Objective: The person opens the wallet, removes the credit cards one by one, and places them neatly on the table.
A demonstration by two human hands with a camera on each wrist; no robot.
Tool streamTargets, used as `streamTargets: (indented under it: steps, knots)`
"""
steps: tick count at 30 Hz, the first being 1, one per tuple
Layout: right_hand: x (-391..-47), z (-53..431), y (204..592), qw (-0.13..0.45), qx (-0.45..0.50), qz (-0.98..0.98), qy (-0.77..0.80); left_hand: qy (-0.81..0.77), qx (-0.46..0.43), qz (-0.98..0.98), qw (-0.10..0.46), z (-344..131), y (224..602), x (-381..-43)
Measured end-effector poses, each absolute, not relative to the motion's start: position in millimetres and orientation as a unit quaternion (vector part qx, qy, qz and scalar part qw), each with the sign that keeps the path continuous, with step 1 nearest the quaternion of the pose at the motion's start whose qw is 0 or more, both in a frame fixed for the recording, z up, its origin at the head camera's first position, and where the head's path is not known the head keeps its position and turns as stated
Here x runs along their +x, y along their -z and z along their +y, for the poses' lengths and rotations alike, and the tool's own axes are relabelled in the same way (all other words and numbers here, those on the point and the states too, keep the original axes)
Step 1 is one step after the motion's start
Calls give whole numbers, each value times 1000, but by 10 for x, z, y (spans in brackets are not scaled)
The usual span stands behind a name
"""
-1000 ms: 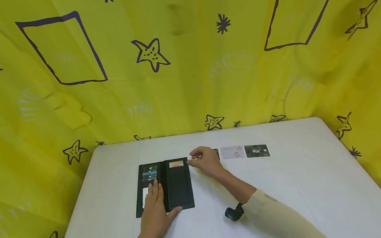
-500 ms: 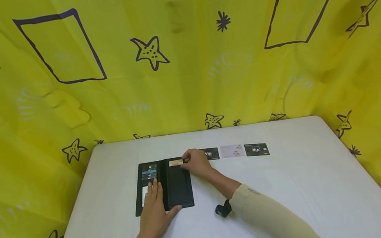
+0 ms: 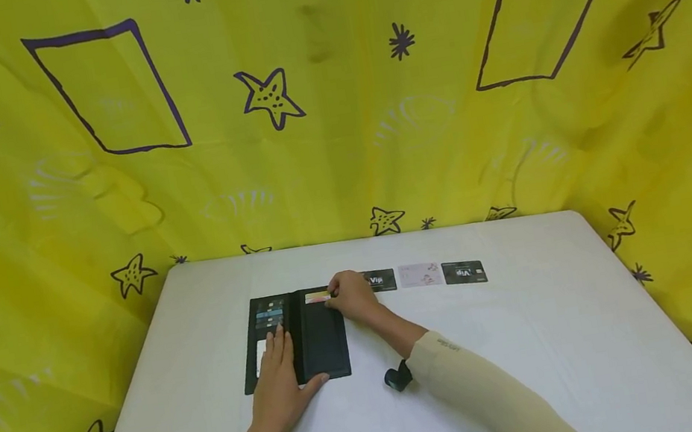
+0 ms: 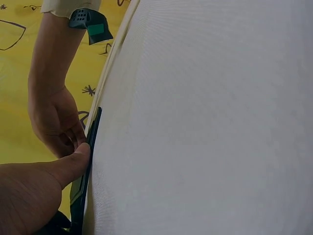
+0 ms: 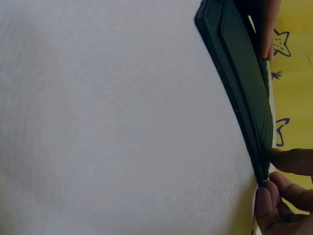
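A black bifold wallet [image 3: 325, 344] lies spread out on the white table. Several cards [image 3: 269, 314] sit stacked in its left slots, with a white piece [image 3: 260, 352] below them, partly covered. My left hand [image 3: 276, 389] rests on the left half, fingers straight, thumb stretched across the lower edge. At the top right corner, my right hand [image 3: 354, 298] has curled fingers beside a yellow and white card [image 3: 316, 297] in the right slot. The right wrist view shows that thumb and fingers [image 5: 288, 161] pinching the wallet's corner; whether they touch the card is hidden.
To the right of the wallet lie a black Vip card [image 3: 379, 280], a pale pink card [image 3: 419, 274] and another black Vip card [image 3: 464, 272] in a row. A dark camera [image 3: 398, 376] hangs at the right wrist. A yellow patterned curtain [image 3: 333, 135] surrounds the table.
My right hand has moved left from beside the wallet onto its top right corner, uncovering more of the nearest black card. The left hand has stayed in place.
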State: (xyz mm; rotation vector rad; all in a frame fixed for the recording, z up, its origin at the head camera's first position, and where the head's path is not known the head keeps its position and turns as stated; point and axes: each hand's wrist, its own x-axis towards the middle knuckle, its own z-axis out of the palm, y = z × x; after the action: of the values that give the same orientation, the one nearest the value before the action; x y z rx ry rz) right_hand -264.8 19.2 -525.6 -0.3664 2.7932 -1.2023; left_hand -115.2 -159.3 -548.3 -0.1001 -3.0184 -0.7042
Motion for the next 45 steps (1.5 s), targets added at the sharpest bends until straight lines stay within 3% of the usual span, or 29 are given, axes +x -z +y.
streamTargets:
  steps: [34, 45]
  knots:
    - [-2679, 170, 5182, 58, -105, 929, 349, 240, 22, -970, 38, -1773, 5466, -989]
    - [-2657, 188, 5188, 48, -106, 923, 366, 271, 45, -962, -4, -1898, 5466, -1014]
